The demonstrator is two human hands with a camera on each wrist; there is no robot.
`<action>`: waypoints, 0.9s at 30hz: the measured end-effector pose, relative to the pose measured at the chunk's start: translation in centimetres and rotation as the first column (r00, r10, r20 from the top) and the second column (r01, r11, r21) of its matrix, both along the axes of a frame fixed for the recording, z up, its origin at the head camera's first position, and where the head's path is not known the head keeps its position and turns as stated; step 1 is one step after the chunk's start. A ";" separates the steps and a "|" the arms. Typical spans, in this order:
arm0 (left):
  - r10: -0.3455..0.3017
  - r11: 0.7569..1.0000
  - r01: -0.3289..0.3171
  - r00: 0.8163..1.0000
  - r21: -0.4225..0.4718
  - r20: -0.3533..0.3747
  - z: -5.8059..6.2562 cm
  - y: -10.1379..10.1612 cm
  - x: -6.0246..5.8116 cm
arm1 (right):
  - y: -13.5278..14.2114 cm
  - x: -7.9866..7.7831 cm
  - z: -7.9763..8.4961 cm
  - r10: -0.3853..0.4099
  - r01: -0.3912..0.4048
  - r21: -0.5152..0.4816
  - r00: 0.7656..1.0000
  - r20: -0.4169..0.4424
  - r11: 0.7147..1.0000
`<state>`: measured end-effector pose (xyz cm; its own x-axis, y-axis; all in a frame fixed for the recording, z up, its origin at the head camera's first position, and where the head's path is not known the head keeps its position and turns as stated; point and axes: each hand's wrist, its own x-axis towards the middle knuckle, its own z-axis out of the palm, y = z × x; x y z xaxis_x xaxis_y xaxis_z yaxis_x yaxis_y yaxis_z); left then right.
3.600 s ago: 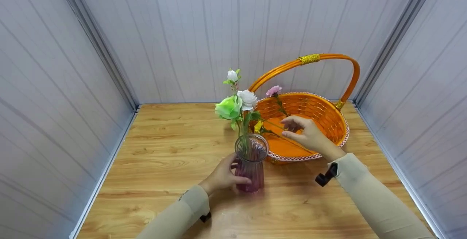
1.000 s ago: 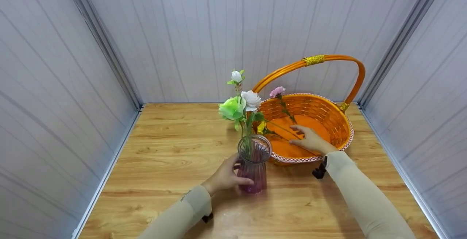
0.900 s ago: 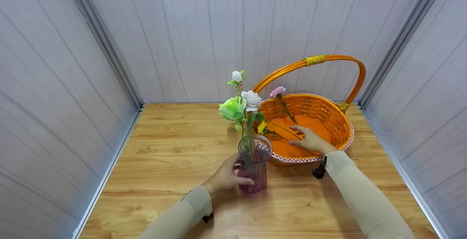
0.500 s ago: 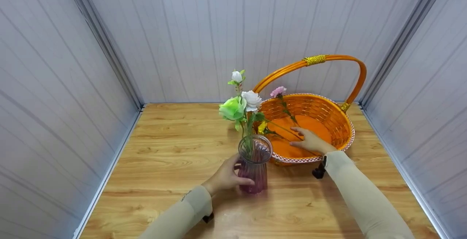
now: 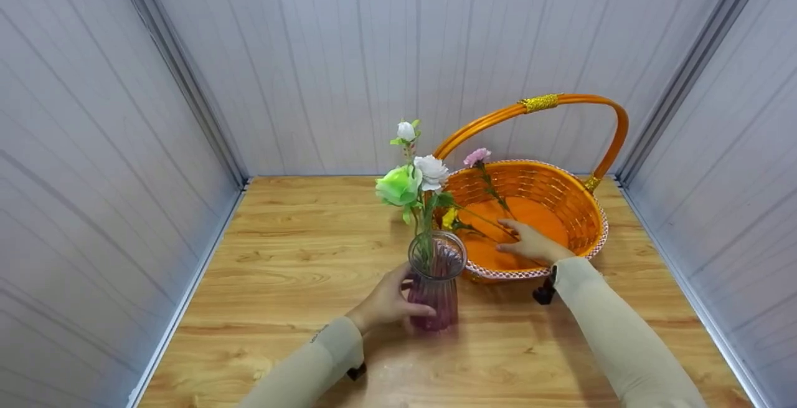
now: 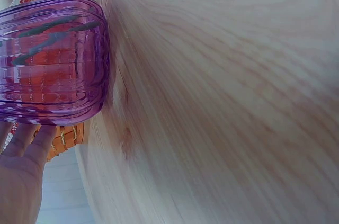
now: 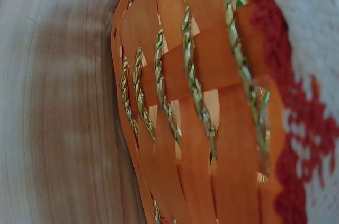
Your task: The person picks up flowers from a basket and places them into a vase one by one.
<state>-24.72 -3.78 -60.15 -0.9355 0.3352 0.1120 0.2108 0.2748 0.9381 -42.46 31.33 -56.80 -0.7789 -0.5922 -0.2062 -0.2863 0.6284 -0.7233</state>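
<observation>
In the head view my left hand [image 5: 389,299] grips the lower part of a ribbed glass vase [image 5: 436,302], tinted pink-purple. The vase stands upright and holds a green rose [image 5: 398,185], a white flower [image 5: 431,172] and a white bud [image 5: 406,131]. My right hand [image 5: 532,243] is low inside the orange basket [image 5: 576,221], thumb and index finger apart beside a thin green stem [image 5: 482,216]. Its other fingers are mostly hidden. Also in the basket are a yellow flower [image 5: 449,218] and a pink flower [image 5: 477,157], which leans on the rim.
The basket's tall arched handle [image 5: 540,103] rises at the back right. In the right wrist view its woven side [image 7: 180,91] fills much of the frame. White panel walls [image 5: 330,65] enclose the wooden table [image 5: 299,258] on the left, back and right.
Since the oldest frame my right hand has come down deeper into the basket. Over the last second it has stayed nearly still. The left hand keeps its grip on the vase.
</observation>
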 end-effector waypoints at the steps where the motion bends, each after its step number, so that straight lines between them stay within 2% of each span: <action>1: 0.001 1.000 -0.001 1.000 0.000 0.005 0.0 0.0 0.0 | 0.0 0.0 0.0 0.002 -0.001 -0.006 1.000 0.007 1.000; 5: -0.001 1.000 0.001 1.000 0.009 0.018 0.1 0.0 0.0 | 0.0 -0.2 -0.1 0.000 0.001 -0.023 1.000 0.027 1.000; 13: -0.007 1.000 0.007 1.000 -0.003 -0.002 0.0 0.1 -0.1 | 0.0 -0.7 -0.6 -0.021 0.022 -0.016 0.999 0.040 1.000; 27: -0.001 1.000 0.001 1.000 -0.009 -0.005 0.0 0.0 -0.1 | -0.1 -1.0 -0.6 0.016 -0.016 -0.004 0.999 -0.051 1.000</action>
<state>-24.82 -3.79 -60.17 -0.9345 0.3372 0.1139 0.2159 0.2828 0.9346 -43.42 31.25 -57.40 -0.7790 -0.6054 -0.1636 -0.3326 0.6201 -0.7106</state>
